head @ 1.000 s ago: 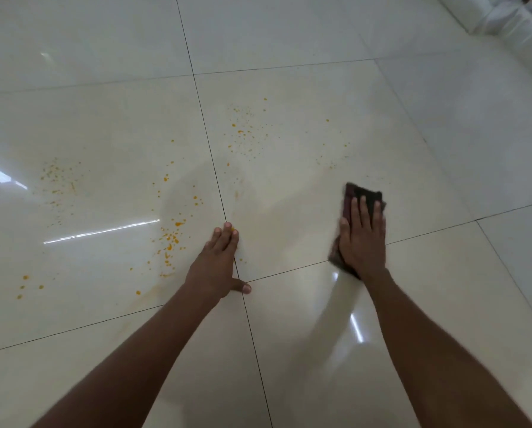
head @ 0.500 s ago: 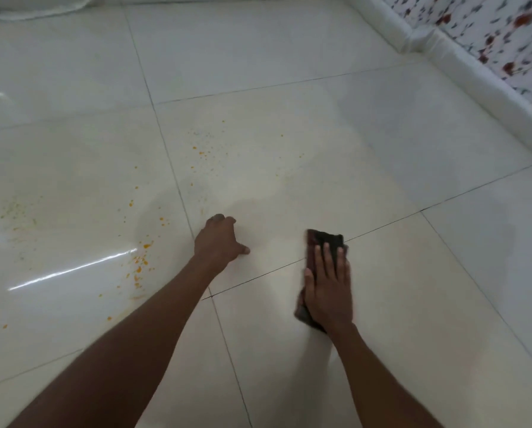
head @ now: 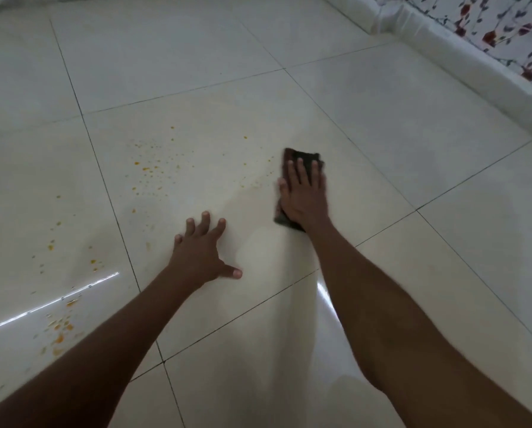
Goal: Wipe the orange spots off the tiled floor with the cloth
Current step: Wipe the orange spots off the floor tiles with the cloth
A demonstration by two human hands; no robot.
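Observation:
My right hand (head: 304, 196) presses flat on a dark cloth (head: 301, 156) that lies on the glossy cream tiled floor (head: 382, 125); the cloth's far end and near corner stick out from under the palm. Small orange spots (head: 153, 169) are scattered on the same tile to the left of the cloth, a few close to its left edge. More orange spots (head: 61, 330) sit on the tile at lower left. My left hand (head: 203, 251) rests on the floor with fingers spread, holding nothing, between the two patches.
A white padded edge (head: 462, 57) with flowered fabric (head: 505, 26) behind it runs along the upper right. Dark grout lines cross the floor. A bright light streak (head: 48, 304) reflects at lower left.
My right hand has pushed the cloth forward, away from me, onto the spotted tile. My left hand has opened from curled to spread flat. The view has shifted.

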